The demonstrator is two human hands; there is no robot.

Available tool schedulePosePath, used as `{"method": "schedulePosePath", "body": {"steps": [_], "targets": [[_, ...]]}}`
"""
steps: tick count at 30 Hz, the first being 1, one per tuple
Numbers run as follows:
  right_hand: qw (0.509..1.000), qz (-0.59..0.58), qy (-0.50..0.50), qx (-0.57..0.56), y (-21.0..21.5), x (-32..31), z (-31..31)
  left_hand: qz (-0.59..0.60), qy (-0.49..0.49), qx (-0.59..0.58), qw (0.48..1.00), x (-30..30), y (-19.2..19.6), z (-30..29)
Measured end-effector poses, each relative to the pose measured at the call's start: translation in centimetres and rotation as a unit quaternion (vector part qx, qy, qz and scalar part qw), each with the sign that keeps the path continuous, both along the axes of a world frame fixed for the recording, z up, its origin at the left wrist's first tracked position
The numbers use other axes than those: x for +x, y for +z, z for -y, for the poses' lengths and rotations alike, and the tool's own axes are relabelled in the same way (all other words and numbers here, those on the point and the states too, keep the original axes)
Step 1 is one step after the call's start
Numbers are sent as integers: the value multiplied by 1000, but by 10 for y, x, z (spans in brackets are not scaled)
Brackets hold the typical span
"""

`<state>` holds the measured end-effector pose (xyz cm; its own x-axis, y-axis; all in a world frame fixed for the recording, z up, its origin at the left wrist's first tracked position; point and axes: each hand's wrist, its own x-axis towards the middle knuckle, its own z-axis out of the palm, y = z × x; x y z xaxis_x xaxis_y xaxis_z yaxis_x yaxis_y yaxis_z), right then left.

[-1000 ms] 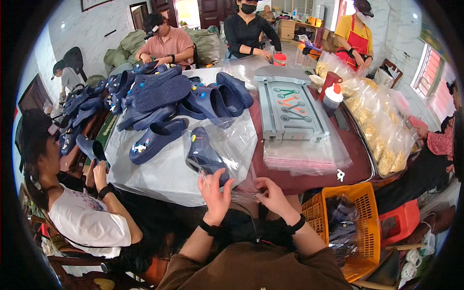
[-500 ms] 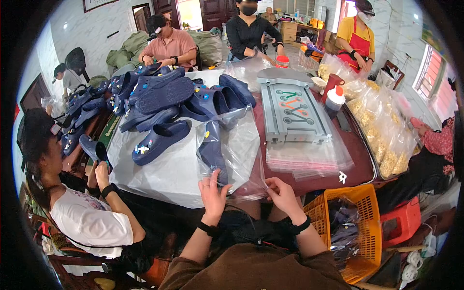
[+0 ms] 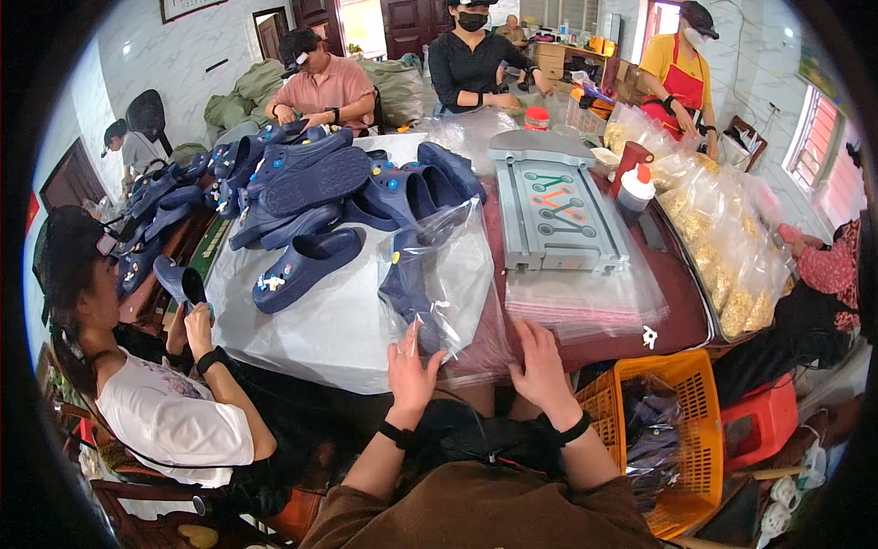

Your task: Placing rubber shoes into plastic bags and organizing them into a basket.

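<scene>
A clear plastic bag (image 3: 468,311) lies on the near part of the table, with a navy clog (image 3: 403,284) inside its left side. My left hand (image 3: 413,373) rests at the heel end of that clog, fingers spread on the film. My right hand (image 3: 541,366) lies over the bag's near right side, its fingers stretched out and holding nothing. Just beyond the bag is another navy clog (image 3: 306,265) with small charms. A heap of navy clogs (image 3: 315,178) covers the table behind it.
A grey plastic device (image 3: 553,206) stands on a stack of clear bags (image 3: 585,306). Bagged yellowish pieces (image 3: 713,229) fill a tray at the right. An orange crate (image 3: 704,439) holding bagged clogs sits by my right arm. A co-worker (image 3: 174,403) handles a clog at my left.
My right hand's fingers have gone from pinching the bag's edge to lying stretched out on it. My left hand and the bagged clog have shifted slightly right.
</scene>
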<state>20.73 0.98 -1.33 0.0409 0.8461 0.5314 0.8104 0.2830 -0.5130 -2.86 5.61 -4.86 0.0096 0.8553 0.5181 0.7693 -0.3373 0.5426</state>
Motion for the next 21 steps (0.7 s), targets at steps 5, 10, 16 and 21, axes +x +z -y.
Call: {"method": "schedulePosePath", "body": {"steps": [5, 10, 16, 21], "targets": [[982, 133, 126, 48, 11, -8, -9, -35, -35, 0, 999, 2, 10, 9], [984, 85, 150, -54, -43, 11, -16, -40, -94, -13, 995, -18, 10, 26], [987, 6, 161, -2, -54, 22, -19, -76, -169, -118, 976, -43, 76, 62], [988, 8, 156, 8, -58, 20, -19, 30, -134, -87, 987, -42, 120, 51]]}}
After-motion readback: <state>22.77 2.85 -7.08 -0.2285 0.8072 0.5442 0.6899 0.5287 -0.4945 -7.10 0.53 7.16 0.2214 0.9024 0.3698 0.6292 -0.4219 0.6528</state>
